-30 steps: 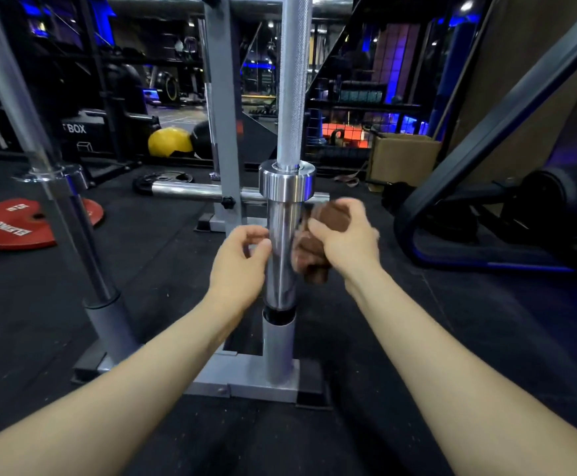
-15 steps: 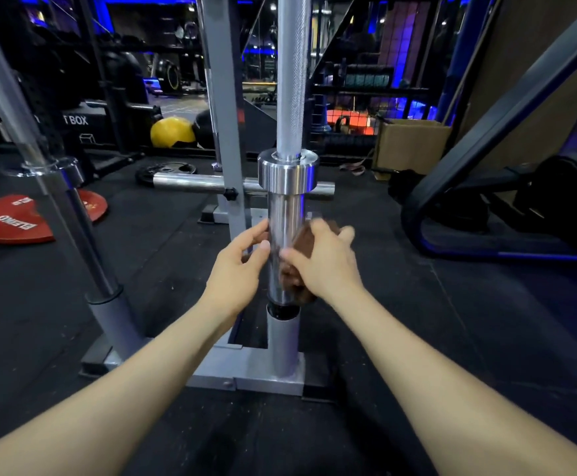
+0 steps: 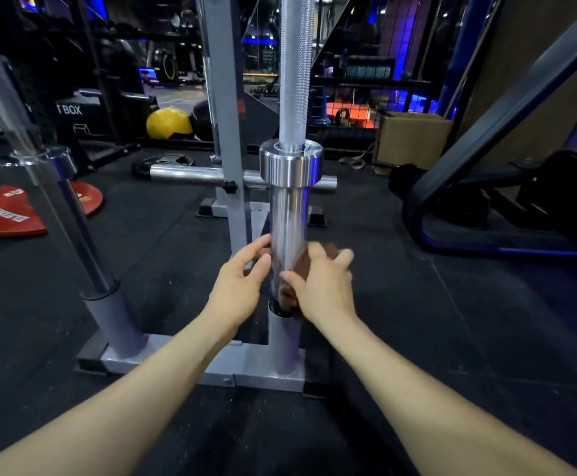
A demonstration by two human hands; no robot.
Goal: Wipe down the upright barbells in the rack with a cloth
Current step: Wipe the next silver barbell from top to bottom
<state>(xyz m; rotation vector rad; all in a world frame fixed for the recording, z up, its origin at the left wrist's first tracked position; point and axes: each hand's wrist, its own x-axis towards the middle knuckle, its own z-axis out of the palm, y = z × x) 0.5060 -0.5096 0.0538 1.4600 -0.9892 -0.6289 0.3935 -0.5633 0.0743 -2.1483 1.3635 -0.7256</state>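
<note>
Brown cloth [image 3: 295, 269] is gripped in right hand [image 3: 321, 286] against the vertical barbell sleeve [image 3: 285, 228]; left hand [image 3: 239, 286] fingers [image 3: 258, 247] rest relaxed opposite, holding nothing.

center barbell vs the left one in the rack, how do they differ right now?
1. The center barbell looks upright; the left barbell leans up to the left, though the wide lens may add to that.
2. The right hand presses a brown cloth on the center barbell and the left hand touches it; nothing touches the left barbell.
3. The center barbell is sharp, with knurling visible; the left barbell is blurred.

Shared: both are chrome and sit in grey rack tubes.
</note>
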